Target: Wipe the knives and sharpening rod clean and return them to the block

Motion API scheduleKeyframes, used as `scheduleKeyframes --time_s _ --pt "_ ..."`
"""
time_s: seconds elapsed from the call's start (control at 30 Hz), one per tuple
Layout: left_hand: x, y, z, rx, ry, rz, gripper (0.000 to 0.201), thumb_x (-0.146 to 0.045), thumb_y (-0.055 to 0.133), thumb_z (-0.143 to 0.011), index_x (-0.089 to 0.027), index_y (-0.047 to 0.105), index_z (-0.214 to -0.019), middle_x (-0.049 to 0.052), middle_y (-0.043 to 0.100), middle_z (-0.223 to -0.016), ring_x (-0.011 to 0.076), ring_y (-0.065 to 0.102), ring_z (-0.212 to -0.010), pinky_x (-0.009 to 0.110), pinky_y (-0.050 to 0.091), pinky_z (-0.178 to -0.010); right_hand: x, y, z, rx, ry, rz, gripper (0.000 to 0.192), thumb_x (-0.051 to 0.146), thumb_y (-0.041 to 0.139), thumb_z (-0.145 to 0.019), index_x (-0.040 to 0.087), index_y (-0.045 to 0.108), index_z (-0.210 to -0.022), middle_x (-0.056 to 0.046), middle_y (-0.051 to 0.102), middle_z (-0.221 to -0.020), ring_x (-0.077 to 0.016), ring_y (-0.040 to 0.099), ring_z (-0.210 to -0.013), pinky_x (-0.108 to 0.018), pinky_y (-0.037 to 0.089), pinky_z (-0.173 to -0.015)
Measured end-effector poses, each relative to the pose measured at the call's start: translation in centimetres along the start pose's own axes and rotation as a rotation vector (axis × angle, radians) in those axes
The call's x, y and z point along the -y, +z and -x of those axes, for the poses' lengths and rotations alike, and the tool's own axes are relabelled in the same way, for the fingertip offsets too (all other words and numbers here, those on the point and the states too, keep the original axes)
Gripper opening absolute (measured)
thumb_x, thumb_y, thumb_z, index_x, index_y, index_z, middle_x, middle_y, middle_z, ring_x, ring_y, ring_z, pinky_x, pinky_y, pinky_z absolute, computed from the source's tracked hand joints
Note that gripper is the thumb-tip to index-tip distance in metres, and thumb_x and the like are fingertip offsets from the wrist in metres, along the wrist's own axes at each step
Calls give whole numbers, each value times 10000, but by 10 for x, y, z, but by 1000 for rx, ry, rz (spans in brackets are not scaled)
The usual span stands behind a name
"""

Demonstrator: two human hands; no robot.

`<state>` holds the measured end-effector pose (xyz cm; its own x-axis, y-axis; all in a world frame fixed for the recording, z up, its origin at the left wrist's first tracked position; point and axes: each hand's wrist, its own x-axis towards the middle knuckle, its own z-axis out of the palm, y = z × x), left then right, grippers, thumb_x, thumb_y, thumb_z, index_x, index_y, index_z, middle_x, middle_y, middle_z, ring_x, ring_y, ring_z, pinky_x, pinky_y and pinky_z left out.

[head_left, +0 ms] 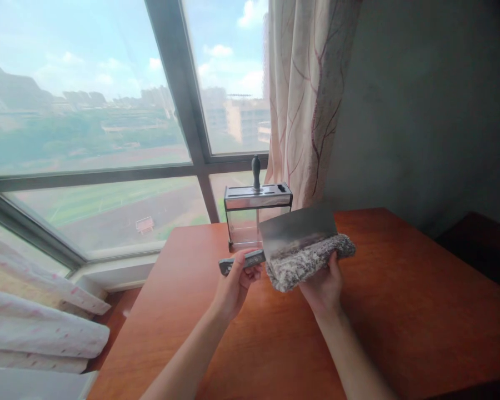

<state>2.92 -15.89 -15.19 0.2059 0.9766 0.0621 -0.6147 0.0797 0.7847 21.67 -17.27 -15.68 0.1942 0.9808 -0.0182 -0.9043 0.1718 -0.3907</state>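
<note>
As your left hand [233, 291] closes around the dark handle of a cleaver [298, 226], your right hand [325, 284] grips a fluffy grey cloth [308, 262] against the near edge of its blade. You have the cleaver above the middle of the reddish-brown table [400, 289], its blade pointing right; you cannot tell how far the cloth wraps underneath. Beyond it, near the table's far edge, stands a knife holder [258, 199] with one dark handle [256, 172] upright in its top. Farther off, a patterned curtain [304, 83] hangs beside the window [87, 122].
</note>
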Motion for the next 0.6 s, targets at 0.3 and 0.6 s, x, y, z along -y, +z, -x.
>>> scheduleKeyframes --time_s 0.3,0.6 --pt "31 8 8 -61 -48 -208 427 -495 693 -745 -159 691 -1008 58 680 -765 147 570 -612 247 424 -547 -22 -4 3 -56 103 153 400 567 714 -697 279 679 -973 -2 735 -1008 -239 650 -1031 -455 479 -972" --pt "21 7 6 -80 -75 -421 420 -477 681 -756 -147 714 -1014 40 673 -721 134 547 -584 224 390 -505 -42 0 0 -170 169 171 366 449 719 -737 217 666 -1015 -11 742 -986 -213 683 -938 -385 540 -886"
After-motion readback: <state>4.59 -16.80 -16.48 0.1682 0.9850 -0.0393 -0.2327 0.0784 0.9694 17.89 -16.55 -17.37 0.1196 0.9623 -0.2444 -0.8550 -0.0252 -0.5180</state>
